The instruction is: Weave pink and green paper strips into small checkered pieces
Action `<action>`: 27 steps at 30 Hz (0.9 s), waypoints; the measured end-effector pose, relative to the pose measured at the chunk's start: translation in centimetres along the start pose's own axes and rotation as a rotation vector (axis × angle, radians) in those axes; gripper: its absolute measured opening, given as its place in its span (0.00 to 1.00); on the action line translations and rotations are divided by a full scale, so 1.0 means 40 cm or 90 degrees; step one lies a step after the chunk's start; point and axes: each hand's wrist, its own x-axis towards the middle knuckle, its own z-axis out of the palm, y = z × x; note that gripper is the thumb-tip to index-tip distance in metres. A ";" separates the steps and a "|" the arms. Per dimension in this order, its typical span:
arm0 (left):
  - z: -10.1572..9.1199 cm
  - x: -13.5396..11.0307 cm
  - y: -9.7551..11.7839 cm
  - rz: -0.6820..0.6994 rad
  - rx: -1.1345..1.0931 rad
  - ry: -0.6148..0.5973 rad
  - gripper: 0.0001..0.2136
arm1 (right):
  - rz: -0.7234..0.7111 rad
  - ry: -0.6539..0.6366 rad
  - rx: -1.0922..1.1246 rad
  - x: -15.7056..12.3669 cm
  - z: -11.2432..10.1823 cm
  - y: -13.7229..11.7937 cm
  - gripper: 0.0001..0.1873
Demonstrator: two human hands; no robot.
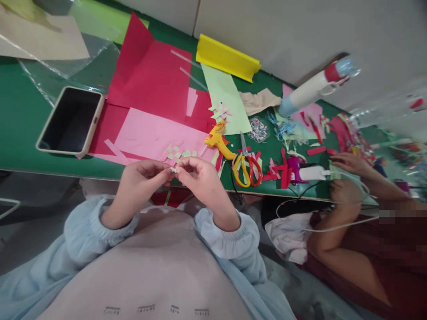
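My left hand [142, 179] and my right hand [199, 177] meet close to the front edge of the table. Both are closed in a pinch on a small white piece [173, 170], too small for me to name its kind. Just beyond my fingers, a pink-and-green checkered woven paper [175, 153] rests on a pink sheet [156, 129]. A yellow glue gun [219, 141] lies beyond my right hand, with scissors [247, 164] with yellow and red handles to its right. A paper fish shape [220, 110] of woven strips sits on a light green sheet [228, 91].
A phone [71, 120] lies at the left, beside red paper [156, 75]. Farther back are a folded yellow card [227, 58], a bag of small shiny beads [258, 129] and a leaning bottle [315, 86]. At the right, another person's hands [347, 178] work near a purple-and-white device [300, 172].
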 end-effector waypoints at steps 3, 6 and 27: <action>-0.003 0.004 -0.008 -0.007 -0.008 -0.006 0.06 | 0.003 0.015 -0.011 -0.003 -0.011 0.000 0.08; -0.006 0.006 -0.010 -0.013 -0.013 -0.004 0.07 | 0.010 0.009 -0.025 -0.013 -0.028 0.001 0.08; -0.010 0.005 0.000 -0.018 -0.006 -0.046 0.04 | -0.072 0.035 -0.143 -0.030 -0.029 0.013 0.07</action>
